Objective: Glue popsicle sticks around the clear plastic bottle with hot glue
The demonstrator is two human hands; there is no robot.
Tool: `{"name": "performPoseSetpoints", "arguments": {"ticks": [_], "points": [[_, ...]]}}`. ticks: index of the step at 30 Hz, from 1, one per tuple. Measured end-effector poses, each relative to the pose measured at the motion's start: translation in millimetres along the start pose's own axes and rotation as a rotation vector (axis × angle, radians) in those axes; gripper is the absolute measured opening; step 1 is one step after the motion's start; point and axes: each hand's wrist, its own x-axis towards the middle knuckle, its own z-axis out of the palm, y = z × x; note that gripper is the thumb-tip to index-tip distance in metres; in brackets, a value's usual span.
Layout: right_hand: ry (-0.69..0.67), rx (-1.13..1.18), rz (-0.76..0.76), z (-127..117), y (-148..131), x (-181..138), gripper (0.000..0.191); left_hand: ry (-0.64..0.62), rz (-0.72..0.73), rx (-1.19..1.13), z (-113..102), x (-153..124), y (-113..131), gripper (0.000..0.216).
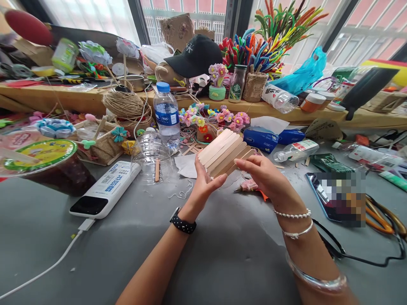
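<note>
A panel of several wooden craft sticks (221, 150), laid side by side, is held up tilted above the grey table. My left hand (205, 182) grips its left and lower edge, with the thumb across the front. At the right edge my right hand (262, 171) pinches the outermost stick, which stands slightly apart from the others. Behind my right wrist lies a pink hot glue gun (249, 185) with an orange trigger, partly hidden. A single craft stick (157, 170) shows at the clear plastic container left of my hands.
Around me are a white power bank (104, 190) with a cable, a drink cup (47, 161), a water bottle (166, 114), a blue tissue pack (262, 137), a phone (324, 199) and orange-handled scissors (378, 218). Craft supplies crowd the wooden ledge (248, 111) behind.
</note>
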Motion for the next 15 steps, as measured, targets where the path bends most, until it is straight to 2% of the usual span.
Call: {"name": "performPoseSetpoints", "arguments": {"ticks": [3, 7, 15], "points": [[0.013, 0.07, -0.043, -2.0, 3.5, 2.7, 0.031, 0.002, -0.017, -0.01, 4.0, -2.5, 3.8, 0.089], [-0.004, 0.113, -0.021, -0.7, 3.9, 2.8, 0.031, 0.016, 0.004, -0.018, 5.9, -2.9, 4.9, 0.09], [0.01, 0.109, -0.021, 1.8, 5.5, 2.5, 0.031, -0.013, 0.003, 0.017, -3.8, 2.1, -0.6, 0.09]]}}
